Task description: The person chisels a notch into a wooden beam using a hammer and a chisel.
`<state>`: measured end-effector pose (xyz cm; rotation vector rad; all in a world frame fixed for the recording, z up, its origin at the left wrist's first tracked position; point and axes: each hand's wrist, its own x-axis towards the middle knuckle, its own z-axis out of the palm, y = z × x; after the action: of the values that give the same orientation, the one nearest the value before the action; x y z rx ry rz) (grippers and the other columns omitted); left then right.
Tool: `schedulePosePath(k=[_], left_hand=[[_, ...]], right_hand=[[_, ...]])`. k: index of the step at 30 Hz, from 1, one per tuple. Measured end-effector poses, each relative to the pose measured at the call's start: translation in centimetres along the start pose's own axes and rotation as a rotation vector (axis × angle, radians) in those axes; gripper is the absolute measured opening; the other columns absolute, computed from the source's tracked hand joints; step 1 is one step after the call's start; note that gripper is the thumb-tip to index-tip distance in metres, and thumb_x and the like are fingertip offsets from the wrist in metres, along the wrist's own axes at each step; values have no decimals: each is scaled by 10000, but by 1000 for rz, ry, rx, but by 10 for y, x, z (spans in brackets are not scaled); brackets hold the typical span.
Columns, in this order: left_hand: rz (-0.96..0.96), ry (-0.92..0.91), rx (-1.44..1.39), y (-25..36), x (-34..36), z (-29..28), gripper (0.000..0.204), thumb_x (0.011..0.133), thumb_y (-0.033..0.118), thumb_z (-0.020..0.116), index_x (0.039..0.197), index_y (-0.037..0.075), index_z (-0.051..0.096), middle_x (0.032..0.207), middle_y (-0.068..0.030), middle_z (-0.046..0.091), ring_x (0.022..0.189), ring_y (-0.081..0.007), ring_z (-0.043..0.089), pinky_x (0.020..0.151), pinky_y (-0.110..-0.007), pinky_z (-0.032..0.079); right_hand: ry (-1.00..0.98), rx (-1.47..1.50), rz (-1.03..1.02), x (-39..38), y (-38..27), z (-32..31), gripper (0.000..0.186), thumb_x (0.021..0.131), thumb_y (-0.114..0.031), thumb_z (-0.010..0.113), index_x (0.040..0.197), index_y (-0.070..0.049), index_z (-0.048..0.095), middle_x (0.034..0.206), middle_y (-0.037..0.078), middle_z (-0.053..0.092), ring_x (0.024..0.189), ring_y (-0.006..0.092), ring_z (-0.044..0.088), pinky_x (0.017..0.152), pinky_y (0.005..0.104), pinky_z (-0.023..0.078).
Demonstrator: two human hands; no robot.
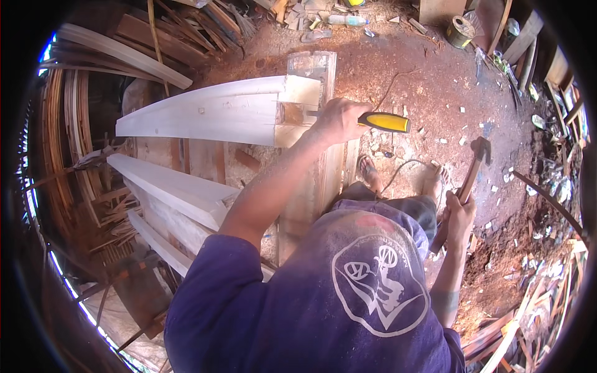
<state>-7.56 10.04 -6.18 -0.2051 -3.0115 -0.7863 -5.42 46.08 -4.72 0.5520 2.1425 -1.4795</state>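
Observation:
My left hand (339,122) is closed round a chisel, whose yellow and black handle (388,122) sticks out to the right of my fist. The chisel's blade points left toward a brown notch (291,114) in the end of a pale, planed timber (202,110). Whether its edge touches the wood I cannot tell. Lower and to the right, my right hand (461,214) grips a hammer by its wooden handle (471,178). The dark hammer head (481,150) is raised away from the chisel, over the floor.
The notched timber rests on a dusty wooden bench (311,60). Two more pale timbers lie nearer, one of them a long board (171,186). Planks (68,130) stand stacked at the left. Wood chips litter the floor, with a tin (460,31) and a bottle (348,20) farther off.

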Motion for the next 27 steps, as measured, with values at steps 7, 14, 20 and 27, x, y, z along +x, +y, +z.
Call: schedulePosePath(k=[7, 14, 20, 27], left_hand=[[-23, 10, 23, -6, -3, -1, 186, 775, 236, 773, 894, 101, 724, 736, -126, 704, 669, -310, 694, 642, -437, 548], [-94, -111, 36, 1, 11, -1, 187, 786, 257, 735, 917, 126, 712, 741, -141, 702, 716, -329, 709, 689, -455, 571], [-138, -77, 21, -1, 0, -2, 206, 755, 247, 746, 915, 121, 712, 750, -145, 697, 738, -353, 704, 700, -477, 558], [-111, -94, 28, -7, 5, 2, 207, 766, 260, 743, 922, 129, 703, 746, -137, 699, 724, -353, 701, 696, -475, 557]], right_hand=[[270, 296, -236, 0, -32, -18, 181, 947, -208, 628, 1048, -70, 569, 618, 1, 513, 461, 34, 428, 410, 200, 390], [-66, -177, -546, -22, 2, 77, 54, 915, -85, 594, 915, -55, 550, 653, 28, 528, 475, 92, 459, 406, 305, 397], [251, 339, -281, 15, -16, 8, 126, 876, -127, 559, 775, -159, 491, 545, -49, 420, 406, 56, 333, 363, 220, 329], [-46, 130, -273, -25, -17, 98, 95, 922, -81, 522, 827, -79, 519, 613, -35, 449, 487, 74, 425, 411, 232, 369]])
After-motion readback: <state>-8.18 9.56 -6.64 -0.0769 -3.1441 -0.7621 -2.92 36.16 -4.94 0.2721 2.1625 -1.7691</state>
